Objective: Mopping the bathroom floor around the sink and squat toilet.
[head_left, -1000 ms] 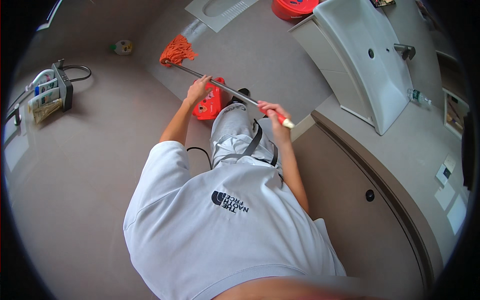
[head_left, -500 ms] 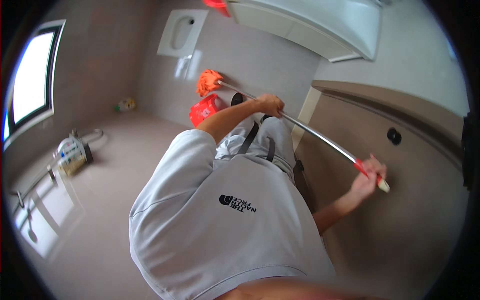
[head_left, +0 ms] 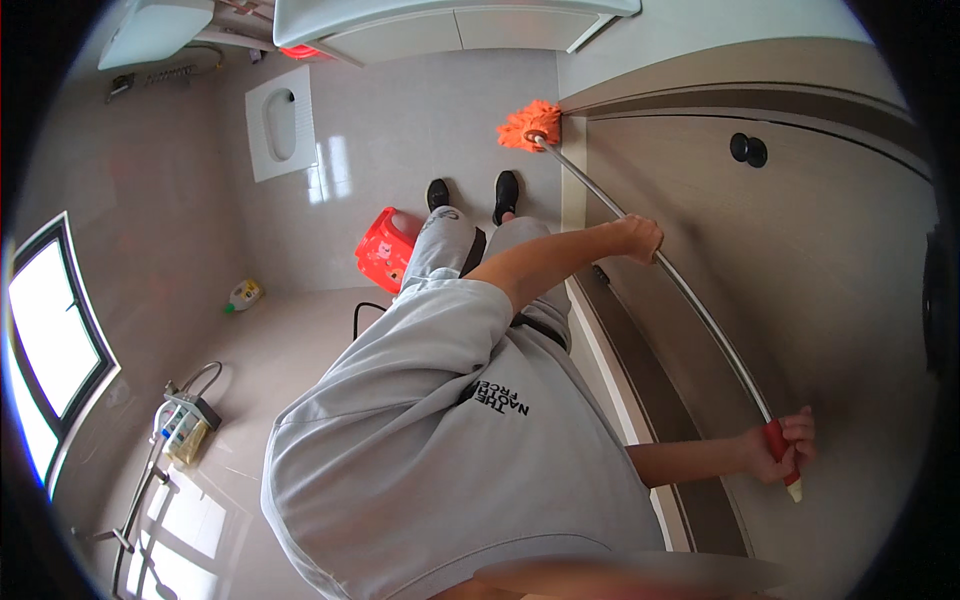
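Note:
I hold a mop with both hands. Its orange head (head_left: 530, 125) rests on the tiled floor at the foot of the door frame. My left hand (head_left: 640, 240) grips the metal shaft (head_left: 700, 315) about halfway along. My right hand (head_left: 785, 450) is closed on the red grip at the shaft's end, close to the brown door (head_left: 830, 300). My grey shirt and trousers fill the middle of the view, and my black shoes (head_left: 505, 195) stand just left of the mop head.
An orange-red bucket (head_left: 385, 245) stands by my feet. A white squat toilet pan (head_left: 280, 120) lies in the floor beyond. The door has a black knob (head_left: 748, 150). A bottle (head_left: 243, 293), a caddy of bottles (head_left: 185, 425) and a window (head_left: 50, 340) are at left.
The mop head has moved from beside the bucket to the foot of the door frame. My right hand has drawn the handle back toward me, and the view has swung toward the door.

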Tool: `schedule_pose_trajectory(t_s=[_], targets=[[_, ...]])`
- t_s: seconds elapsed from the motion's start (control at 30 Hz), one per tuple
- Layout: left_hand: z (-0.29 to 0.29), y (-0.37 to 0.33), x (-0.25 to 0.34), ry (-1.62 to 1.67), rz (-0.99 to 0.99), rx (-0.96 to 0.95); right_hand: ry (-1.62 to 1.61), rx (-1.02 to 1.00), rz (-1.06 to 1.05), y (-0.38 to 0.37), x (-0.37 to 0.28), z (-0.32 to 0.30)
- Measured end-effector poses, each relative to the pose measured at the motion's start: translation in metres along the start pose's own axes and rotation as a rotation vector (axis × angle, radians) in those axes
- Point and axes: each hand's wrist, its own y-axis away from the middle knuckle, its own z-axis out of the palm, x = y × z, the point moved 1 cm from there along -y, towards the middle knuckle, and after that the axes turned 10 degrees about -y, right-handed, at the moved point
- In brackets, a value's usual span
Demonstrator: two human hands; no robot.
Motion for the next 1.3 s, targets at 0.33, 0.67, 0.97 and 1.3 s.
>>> schedule_pose_trajectory(t_s=[0.33,0.67,0.97,1.3], targets=[[0.021,0.161,-0.143,0.246,-0.341,0.146,-0.014,-0.132,0.422,0.073,0.084,0.141],[0.095,0.511,-0.323,0.446,-1.294,0.739,-0.344,-0.836,1.223,0.315,0.174,0.444],[0.125,0.646,-0.325,0.189,-1.553,0.921,-0.614,-1.623,0.975,0.406,0.098,0.603],[0.033,0.512,-0.287,0.007,-0.87,0.756,-0.725,-0.759,1.167,0.229,0.188,0.47]])
